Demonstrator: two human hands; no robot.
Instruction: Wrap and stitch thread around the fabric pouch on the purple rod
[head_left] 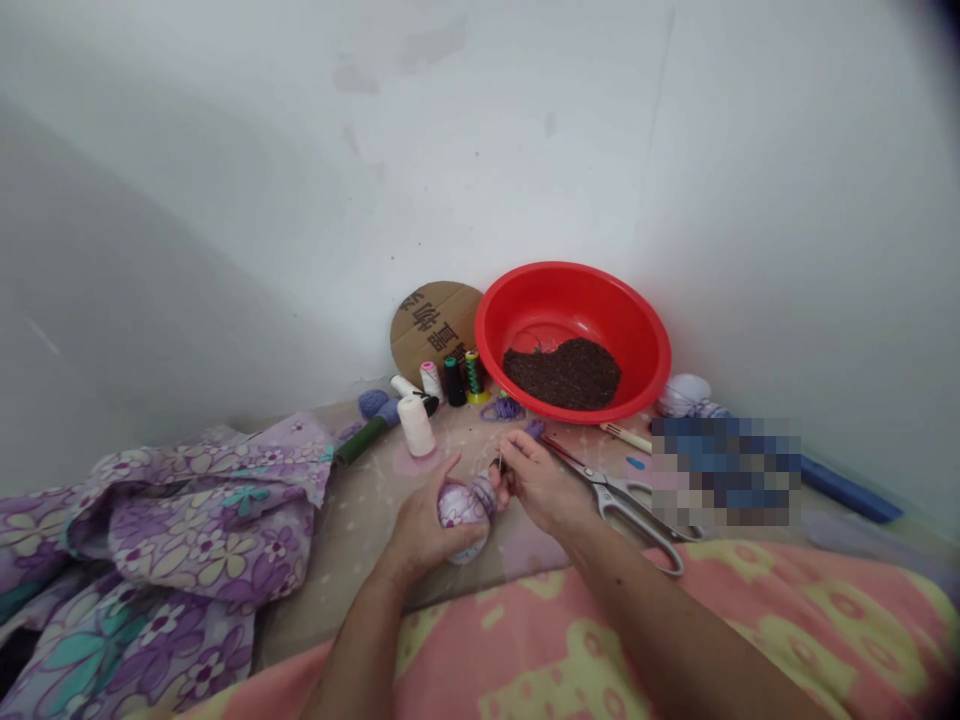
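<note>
My left hand (420,525) is wrapped round a small, rounded bundle of purple-and-white floral cloth (461,515), with the thumb across its front. Purple yarn (482,488) appears to be wound at the bundle's upper right end. Close by, my right hand (536,478) is closed in a pinch on a thin, pale, needle-like piece (501,455). A small dark patch shows under those fingers, too blurred to name. Behind my left hand stands a white thread cone (416,427). Large scissors (626,505) lie to the right of my right hand, partly behind the forearm.
A red basin (645,360) with dark grainy filling (566,375) stands against the wall. Several thread spools (454,382) and a cardboard disc (439,315) are beside it. Floral cloth (202,530) is heaped at left; a pink-and-yellow blanket (517,650) covers the front.
</note>
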